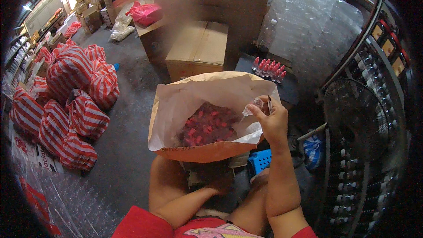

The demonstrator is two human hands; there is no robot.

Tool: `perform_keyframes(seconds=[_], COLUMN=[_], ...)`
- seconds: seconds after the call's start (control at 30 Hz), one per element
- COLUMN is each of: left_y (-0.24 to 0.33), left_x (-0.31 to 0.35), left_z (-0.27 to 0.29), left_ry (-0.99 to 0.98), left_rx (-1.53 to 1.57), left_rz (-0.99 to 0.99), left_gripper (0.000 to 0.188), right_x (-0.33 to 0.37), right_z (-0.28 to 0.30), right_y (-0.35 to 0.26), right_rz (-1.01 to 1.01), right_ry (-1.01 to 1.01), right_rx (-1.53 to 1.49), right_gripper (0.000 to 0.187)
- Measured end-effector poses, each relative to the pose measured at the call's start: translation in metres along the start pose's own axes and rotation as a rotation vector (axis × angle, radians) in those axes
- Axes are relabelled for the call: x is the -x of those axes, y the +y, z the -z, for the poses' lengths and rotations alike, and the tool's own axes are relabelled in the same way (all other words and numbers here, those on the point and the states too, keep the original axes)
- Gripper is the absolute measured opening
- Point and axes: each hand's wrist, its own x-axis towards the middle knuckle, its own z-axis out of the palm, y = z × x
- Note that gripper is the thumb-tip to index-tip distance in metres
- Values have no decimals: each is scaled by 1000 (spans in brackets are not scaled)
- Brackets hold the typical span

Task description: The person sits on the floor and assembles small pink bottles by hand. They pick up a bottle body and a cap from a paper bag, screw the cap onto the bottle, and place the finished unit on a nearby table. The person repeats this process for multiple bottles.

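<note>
A large open brown paper sack [202, 153] with a pale inner lining stands before me. Many small red pieces [207, 125] lie at its bottom. Over the sack's right rim, my right hand [274, 121] is closed, pinching a small clear plastic piece [253, 107] between thumb and fingers; its exact kind is hard to make out. Below the sack's near side, my left hand [222, 182] sits in shadow, its fingers hidden. Beyond my right hand, several small clear bottles with red caps [269, 69] stand in rows on a dark surface.
Red-and-white striped bags [70, 77] pile up at left. Cardboard boxes [198, 46] stand behind the sack. To the right are a dark fan [354, 114], racks of bottles [348, 185] and a blue perforated plastic item [261, 162]. Clear plastic wrap [308, 22] covers a stack behind.
</note>
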Motion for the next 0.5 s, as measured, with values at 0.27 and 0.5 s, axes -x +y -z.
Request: perform_keyframes(seconds=[0.27, 0.5], left_y=[-16, -16], left_x=[-6, -4], left_z=[-43, -35], left_ry=[129, 221], left_rx=[221, 110], left_rz=[-100, -108], left_gripper=[55, 45], right_x=[1, 1], right_z=[1, 0], right_y=[-3, -4], right_rz=[9, 77], right_ry=[2, -10], right_rx=[30, 17], right_gripper=[22, 27])
